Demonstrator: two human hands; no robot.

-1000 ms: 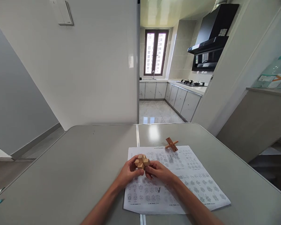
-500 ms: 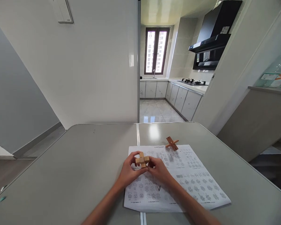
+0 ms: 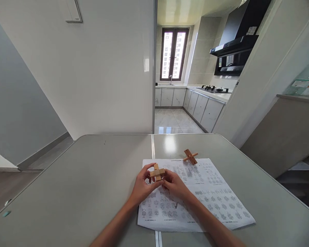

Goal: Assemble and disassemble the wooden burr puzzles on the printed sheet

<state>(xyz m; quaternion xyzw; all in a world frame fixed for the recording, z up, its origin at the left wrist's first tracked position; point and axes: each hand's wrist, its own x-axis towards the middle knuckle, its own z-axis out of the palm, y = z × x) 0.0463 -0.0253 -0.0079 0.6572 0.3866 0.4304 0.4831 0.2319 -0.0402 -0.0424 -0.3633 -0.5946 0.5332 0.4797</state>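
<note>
Between both hands is a light wooden burr puzzle (image 3: 157, 172), cross-shaped with short blocks sticking out. My left hand (image 3: 143, 185) grips it from the left, its index finger at the top and its thumb beneath. From the right, my right hand (image 3: 174, 184) has its closed fingers on the lower right block. The puzzle is held above a printed instruction sheet (image 3: 226, 197) covered with small diagrams. Beyond the hands, at the sheet's far edge, lies a darker reddish wooden puzzle (image 3: 190, 156) of crossed pieces, touched by neither hand.
The grey table (image 3: 92, 185) has a light seam (image 3: 158, 238) running down its middle. A small green bit (image 3: 7, 213) lies at the left edge. A large plastic bottle (image 3: 305, 82) stands on a ledge at the right. Past the table, a doorway opens on a kitchen.
The puzzle has been turned and tilted slightly between my fingers, and both hands stay on it. The whole view has shifted a little. The reddish puzzle lies as before.
</note>
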